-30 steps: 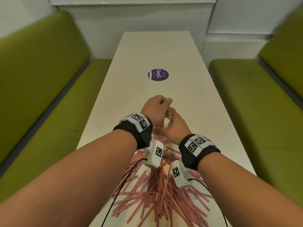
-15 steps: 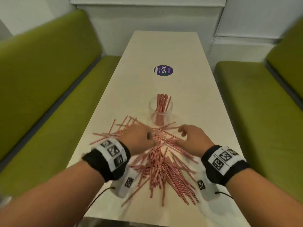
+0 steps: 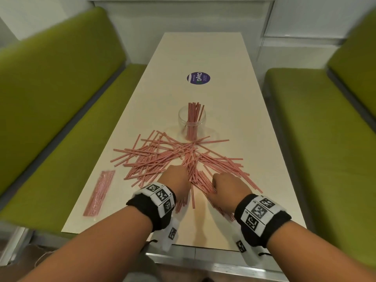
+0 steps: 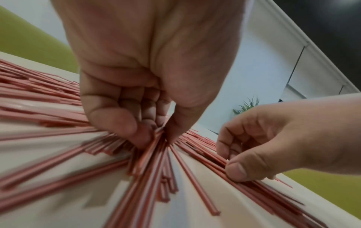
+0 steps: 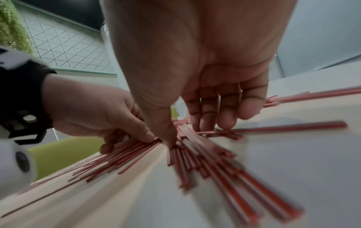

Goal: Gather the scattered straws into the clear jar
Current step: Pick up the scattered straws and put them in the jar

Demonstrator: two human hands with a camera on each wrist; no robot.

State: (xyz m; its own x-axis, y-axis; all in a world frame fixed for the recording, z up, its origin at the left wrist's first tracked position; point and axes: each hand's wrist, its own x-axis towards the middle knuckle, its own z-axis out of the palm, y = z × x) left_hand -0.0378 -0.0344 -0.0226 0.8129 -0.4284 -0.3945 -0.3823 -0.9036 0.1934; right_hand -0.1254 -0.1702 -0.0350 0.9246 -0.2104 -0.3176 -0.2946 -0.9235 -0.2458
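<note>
The clear jar (image 3: 191, 121) stands upright in the middle of the table with a bunch of red-and-white straws in it. In front of it lies a wide heap of scattered straws (image 3: 162, 157). Both hands are down on the near end of the heap, side by side. In the left wrist view my left hand (image 4: 160, 135) pinches a small bunch of straws between the thumb and curled fingers. My right hand (image 5: 185, 134) has its thumb and bent fingers on either side of another bunch. In the head view the left hand (image 3: 183, 178) and right hand (image 3: 215, 187) hide their fingertips.
A flat clear packet of straws (image 3: 99, 193) lies near the table's left edge. A round purple sticker (image 3: 198, 78) sits beyond the jar. Green benches (image 3: 61, 102) run along both sides of the pale table (image 3: 203, 49). The near table edge is just under my wrists.
A second ago both hands were together up at the jar. They have come back towards me, spread onto the heap, and now close on straws at its near end.
</note>
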